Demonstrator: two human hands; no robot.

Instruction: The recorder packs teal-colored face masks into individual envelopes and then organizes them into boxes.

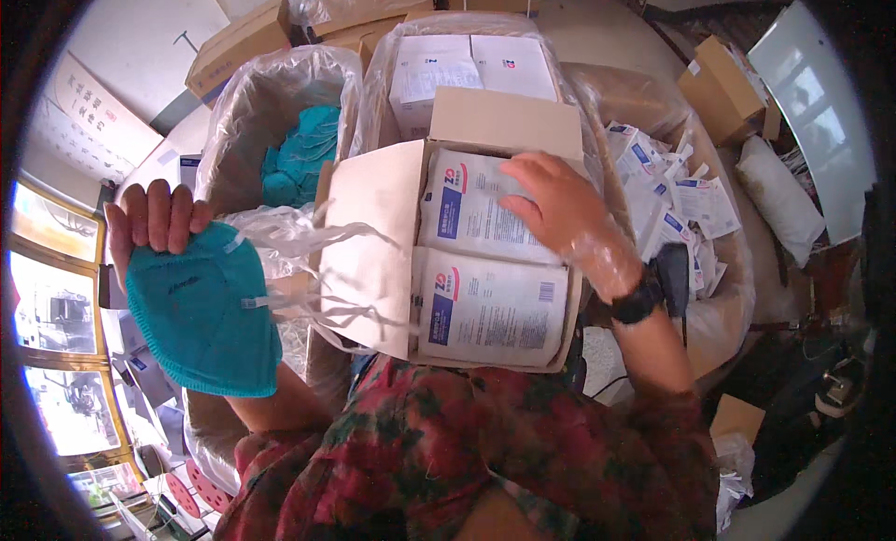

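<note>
- An open cardboard carton [373, 252] sits on the person's lap, flaps spread wide; every place below is told from this carton.
- Behind it and to its left stands a box lined with a clear plastic bag [271, 102], with a heap of teal masks [301, 154] lying in the bottom.
- Directly behind it is a second bag-lined box holding white cartons [471, 70].
- To its right a third bag-lined bin [723, 289] is filled with loose white sachets with blue print [672, 205].
- Inside the carton lie two flat white packets with blue and red print [490, 308], one behind the other, filling its floor.
- The right hand [551, 205], in a thin clear plastic glove with a black watch [639, 303] at the wrist, rests with fingers spread flat on the rear packet, gripping nothing.
- The left hand [154, 219] is raised to the left of the carton, fingers curled over the top edge of a teal folded face mask [201, 312] and pinching it.
- The mask's white ear straps [299, 238] trail towards the carton's left flap.
</note>
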